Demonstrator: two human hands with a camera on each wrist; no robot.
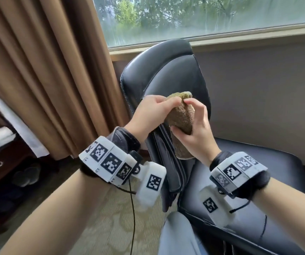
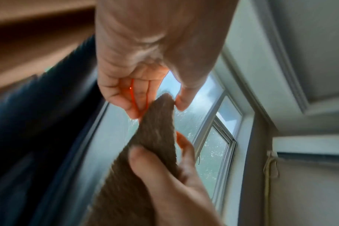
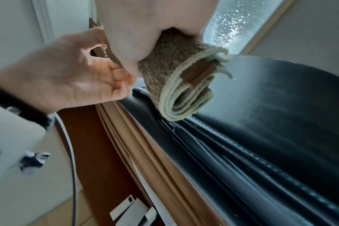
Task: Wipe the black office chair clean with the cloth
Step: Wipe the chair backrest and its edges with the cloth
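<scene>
Hands meet over the backrest of the black leather office chair (image 1: 166,70), which stands below the rain-streaked window (image 1: 194,15) with brown pleated curtains (image 1: 46,70) to its left. Held against the backrest's front is the folded olive-brown terry cloth (image 1: 182,118). The left hand (image 1: 148,115) pinches the cloth's upper corner between thumb and fingers, while the right hand (image 1: 195,129) has thumb and fingers curled around the folded bundle lower down.
</scene>
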